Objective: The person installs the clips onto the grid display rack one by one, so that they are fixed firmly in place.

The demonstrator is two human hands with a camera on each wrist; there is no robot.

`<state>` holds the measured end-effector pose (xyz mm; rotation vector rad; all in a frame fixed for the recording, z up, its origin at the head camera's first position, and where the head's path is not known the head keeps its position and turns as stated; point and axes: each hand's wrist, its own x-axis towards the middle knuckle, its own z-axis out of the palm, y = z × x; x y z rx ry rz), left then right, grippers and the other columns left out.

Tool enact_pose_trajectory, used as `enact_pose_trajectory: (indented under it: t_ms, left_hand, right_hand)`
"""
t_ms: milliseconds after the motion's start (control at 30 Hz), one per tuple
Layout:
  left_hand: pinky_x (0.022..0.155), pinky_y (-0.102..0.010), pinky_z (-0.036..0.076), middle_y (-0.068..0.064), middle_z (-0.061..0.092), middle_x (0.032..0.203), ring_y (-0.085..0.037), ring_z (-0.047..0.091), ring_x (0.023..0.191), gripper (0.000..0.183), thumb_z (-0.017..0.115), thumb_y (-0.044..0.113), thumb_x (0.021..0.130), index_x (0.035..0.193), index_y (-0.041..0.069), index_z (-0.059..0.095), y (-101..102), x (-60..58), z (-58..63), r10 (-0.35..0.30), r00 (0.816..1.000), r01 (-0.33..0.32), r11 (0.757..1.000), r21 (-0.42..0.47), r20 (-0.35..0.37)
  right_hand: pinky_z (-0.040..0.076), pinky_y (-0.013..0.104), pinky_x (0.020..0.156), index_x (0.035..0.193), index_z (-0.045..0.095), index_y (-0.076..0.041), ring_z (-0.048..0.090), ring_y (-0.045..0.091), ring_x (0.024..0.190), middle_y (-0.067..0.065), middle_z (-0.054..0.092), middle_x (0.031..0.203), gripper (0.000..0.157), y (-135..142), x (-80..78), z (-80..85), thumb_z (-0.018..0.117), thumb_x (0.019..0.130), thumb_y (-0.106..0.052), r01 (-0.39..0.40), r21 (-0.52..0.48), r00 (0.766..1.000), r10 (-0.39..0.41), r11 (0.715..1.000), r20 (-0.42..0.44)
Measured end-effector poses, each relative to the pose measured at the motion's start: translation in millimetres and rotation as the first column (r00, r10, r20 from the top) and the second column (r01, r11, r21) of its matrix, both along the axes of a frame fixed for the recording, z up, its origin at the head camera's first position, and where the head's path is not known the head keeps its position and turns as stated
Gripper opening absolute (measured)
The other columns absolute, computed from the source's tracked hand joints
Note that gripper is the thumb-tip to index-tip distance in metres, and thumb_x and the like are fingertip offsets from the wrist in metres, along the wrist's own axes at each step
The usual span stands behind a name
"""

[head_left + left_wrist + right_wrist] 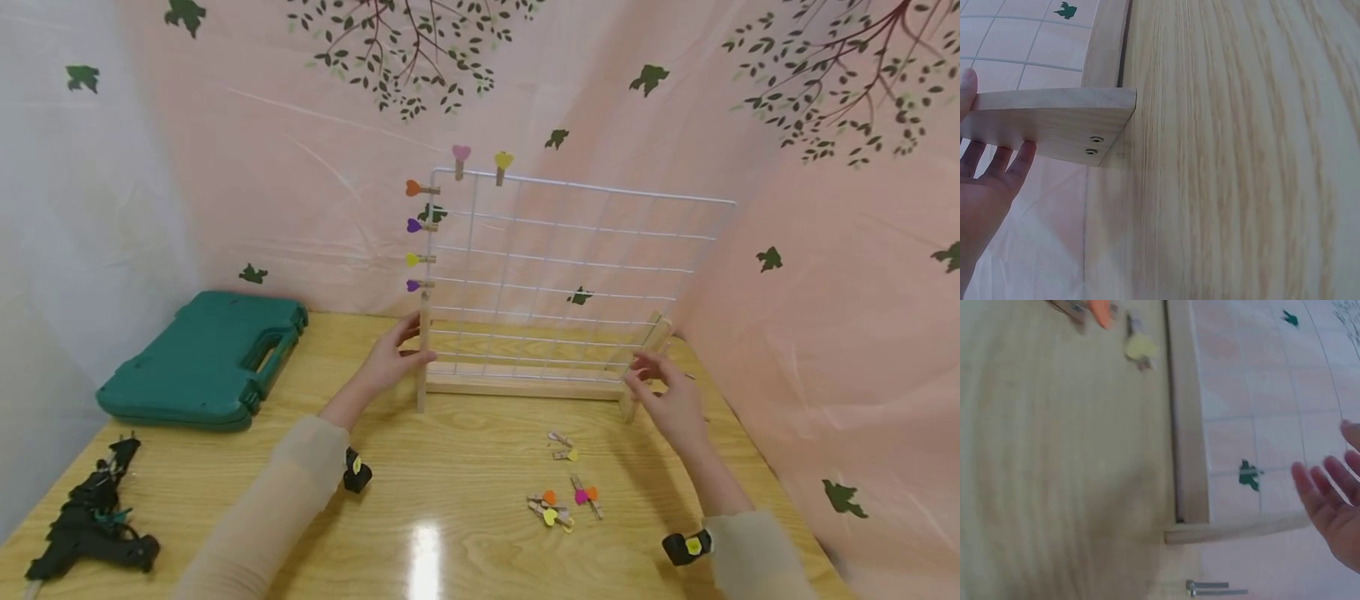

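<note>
A white wire grid [615, 190] stands upright in a wooden stand with a crossbar [525, 388]. My left hand [386, 360] holds the stand's left side board [1054, 122], thumb on one face and fingers on the other. Two screw heads [1095, 139] show low on that board. Beside the right side board [628, 407] is my right hand [672, 398], its fingers loosely bent and apart from the wood in the right wrist view. Heart clothespins clip the grid: a pink one [461, 158] and a yellow one [502, 167] on top, several down the left edge, including an orange one [420, 189].
Several loose heart clothespins [551, 510] lie on the wooden table [390, 533] in front of the stand. At the left are a green plastic case [195, 358] and a black glue gun [90, 525]. Two bolts [1216, 589] lie past the right board. A patterned curtain [300, 208] hangs behind.
</note>
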<state>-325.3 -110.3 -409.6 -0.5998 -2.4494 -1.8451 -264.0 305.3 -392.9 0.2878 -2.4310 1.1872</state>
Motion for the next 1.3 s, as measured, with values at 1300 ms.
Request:
enact_pose_trajectory:
  t_ms: [1300]
  left_hand:
    - [0.093, -0.04, 0.043, -0.009, 0.036, 0.138, -0.027, 0.032, 0.128, 0.073, 0.068, 0.022, 0.077, 0.139, 0.02, 0.029, -2, -13.5, -16.6, 0.016, 1.0, -0.016, 1.0, 0.007, -0.004]
  right_hand:
    - [0.042, 0.022, 0.046, 0.1, 0.061, -0.02, 0.044, 0.007, 0.052, -0.007, 0.054, 0.071, 0.018, -69, -22.5, 18.3, 0.059, 0.085, -0.031, -0.6, 0.302, 0.797, 0.526, 0.741, 0.296]
